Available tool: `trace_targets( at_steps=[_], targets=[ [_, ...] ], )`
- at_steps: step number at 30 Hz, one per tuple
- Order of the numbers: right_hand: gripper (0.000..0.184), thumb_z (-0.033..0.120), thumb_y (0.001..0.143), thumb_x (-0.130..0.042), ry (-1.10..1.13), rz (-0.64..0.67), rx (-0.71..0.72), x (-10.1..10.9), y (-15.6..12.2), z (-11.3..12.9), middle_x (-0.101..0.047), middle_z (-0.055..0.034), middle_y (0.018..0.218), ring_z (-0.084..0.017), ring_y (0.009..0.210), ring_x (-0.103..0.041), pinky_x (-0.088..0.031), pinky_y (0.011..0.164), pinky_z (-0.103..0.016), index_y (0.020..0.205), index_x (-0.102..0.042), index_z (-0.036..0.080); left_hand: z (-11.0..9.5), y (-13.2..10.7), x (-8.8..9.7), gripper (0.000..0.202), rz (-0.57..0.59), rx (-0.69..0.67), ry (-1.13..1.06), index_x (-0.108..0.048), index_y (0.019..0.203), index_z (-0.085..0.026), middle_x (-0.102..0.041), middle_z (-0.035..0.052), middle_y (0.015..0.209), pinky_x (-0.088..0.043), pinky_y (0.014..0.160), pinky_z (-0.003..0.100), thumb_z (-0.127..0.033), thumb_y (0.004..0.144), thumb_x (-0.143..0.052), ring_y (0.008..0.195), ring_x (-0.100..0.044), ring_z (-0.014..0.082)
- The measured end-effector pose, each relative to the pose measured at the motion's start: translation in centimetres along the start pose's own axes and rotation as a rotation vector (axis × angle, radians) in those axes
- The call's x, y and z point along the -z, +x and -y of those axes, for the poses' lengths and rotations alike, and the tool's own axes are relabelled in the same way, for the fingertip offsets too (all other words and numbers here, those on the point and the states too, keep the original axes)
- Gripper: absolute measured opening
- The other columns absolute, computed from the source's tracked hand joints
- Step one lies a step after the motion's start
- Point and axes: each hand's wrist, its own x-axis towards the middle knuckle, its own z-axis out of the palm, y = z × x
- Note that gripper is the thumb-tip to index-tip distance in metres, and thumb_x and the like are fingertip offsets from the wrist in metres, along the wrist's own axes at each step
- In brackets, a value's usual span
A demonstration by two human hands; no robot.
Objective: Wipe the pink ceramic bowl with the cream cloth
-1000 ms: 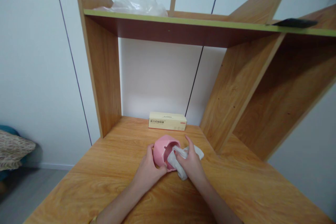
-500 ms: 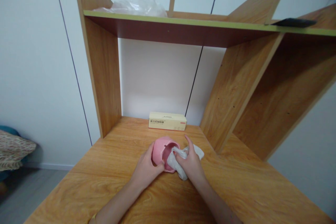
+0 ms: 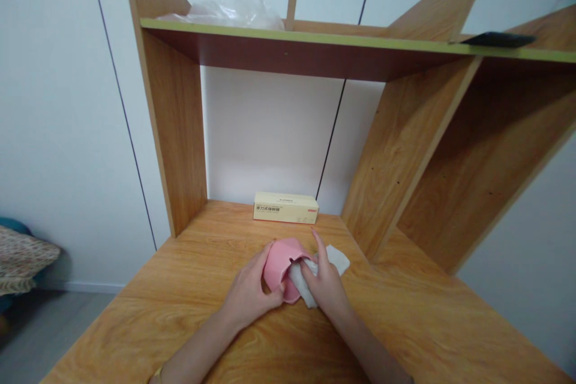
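A pink bowl-like container [image 3: 284, 254] with a small notch in its rim is tipped on its side above the desk, its mouth facing right. My left hand [image 3: 252, 289] grips it from the left, thumb at the lower rim. In my right hand [image 3: 324, 281] is a white cloth [image 3: 302, 286], bunched at the mouth of the container and partly inside it. The fingertips pressing the cloth are partly hidden by the rim; one finger points up, outside. A loose end of the cloth spreads out to the right of the hand.
A cream-coloured box [image 3: 285, 209] with printed text stands at the back of the wooden desk [image 3: 189, 288]. Overhead runs a shelf [image 3: 333, 38] bearing a clear plastic bag [image 3: 234, 11] and a dark flat object [image 3: 499, 40]. Wooden uprights [image 3: 382, 162] flank the space.
The pink container has turned in my left hand, so less of its inside shows. My right hand has pushed the cloth a little further into its mouth.
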Motion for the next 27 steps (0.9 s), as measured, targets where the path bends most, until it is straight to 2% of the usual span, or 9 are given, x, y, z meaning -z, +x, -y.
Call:
trace_targets(
  at_steps=[3,7,11,13,15,19,23,27],
  targets=[
    [0.066,0.026,0.076,-0.042,0.114,-0.021,-0.029,-0.2,-0.3,0.4,-0.065,-0.0045,0.079,-0.020,0.071,-0.061,-0.046,0.065,-0.029,0.135,-0.015,0.014,0.3,0.1,0.0,0.069,-0.035,0.044,-0.046,-0.028,0.131,-0.019,-0.046,0.0107,0.127,-0.036,0.095,0.039,-0.031,0.070,-0.056,0.112,-0.047,0.0255],
    [0.066,0.028,0.077,-0.041,0.204,-0.077,-0.093,-0.8,-0.6,0.9,-0.064,-0.0067,0.090,-0.019,0.076,-0.061,-0.047,0.069,-0.031,0.135,-0.015,0.014,0.7,0.2,-0.3,0.072,-0.071,0.129,-0.178,-0.017,0.134,-0.018,-0.055,0.0109,0.113,-0.043,0.086,0.038,-0.039,0.075,-0.052,0.098,-0.055,0.0229],
    [0.064,0.030,0.075,-0.043,0.241,-0.180,-0.117,-1.3,-0.5,0.6,-0.052,-0.0104,0.117,-0.022,0.103,-0.052,-0.039,0.089,-0.035,0.134,-0.021,0.016,0.6,0.0,-1.1,0.089,-0.044,0.085,-0.269,-0.011,0.134,-0.017,-0.046,0.0133,0.123,-0.037,0.093,0.039,-0.040,0.066,-0.064,0.110,-0.047,0.0255],
    [0.063,0.029,0.075,-0.044,0.259,-0.189,-0.108,-1.4,-0.4,0.4,-0.047,-0.0107,0.123,-0.021,0.107,-0.049,-0.037,0.092,-0.035,0.133,-0.022,0.016,0.4,-0.1,-1.5,0.086,-0.026,0.077,-0.295,-0.012,0.133,-0.016,-0.043,0.0141,0.126,-0.035,0.095,0.039,-0.039,0.068,-0.063,0.113,-0.044,0.0254],
    [0.064,0.027,0.075,-0.044,0.261,-0.157,-0.107,-1.4,-0.3,0.4,-0.051,-0.0113,0.117,-0.020,0.097,-0.054,-0.041,0.086,-0.034,0.133,-0.020,0.015,0.2,-0.1,-1.7,0.077,-0.021,0.105,-0.311,-0.014,0.132,-0.016,-0.045,0.0138,0.123,-0.038,0.093,0.037,-0.039,0.072,-0.058,0.109,-0.047,0.0235],
    [0.067,0.024,0.072,-0.046,0.203,-0.077,-0.127,-1.0,-0.3,1.1,-0.061,-0.0070,0.086,-0.018,0.064,-0.058,-0.047,0.063,-0.030,0.133,-0.019,0.013,0.2,0.1,-1.5,0.068,-0.059,0.157,-0.306,-0.018,0.128,-0.015,-0.053,0.0112,0.111,-0.046,0.080,0.032,-0.037,0.074,-0.054,0.091,-0.056,0.0190],
    [0.068,0.022,0.069,-0.048,0.134,-0.044,-0.127,-0.6,-0.1,1.4,-0.055,0.0020,0.060,-0.016,0.048,-0.051,-0.042,0.049,-0.026,0.131,-0.023,0.012,0.5,0.3,-1.2,0.064,-0.077,0.153,-0.293,-0.025,0.126,-0.014,-0.056,0.0086,0.104,-0.049,0.072,0.028,-0.034,0.073,-0.055,0.080,-0.058,0.0162],
    [0.070,0.022,0.068,-0.048,0.104,-0.036,-0.141,-0.3,0.1,1.2,-0.046,0.0068,0.050,-0.015,0.044,-0.048,-0.037,0.044,-0.023,0.131,-0.022,0.011,0.5,0.3,-1.0,0.065,-0.069,0.185,-0.227,-0.027,0.127,-0.014,-0.058,0.0088,0.103,-0.049,0.070,0.030,-0.035,0.072,-0.056,0.076,-0.059,0.0165]
  ],
)
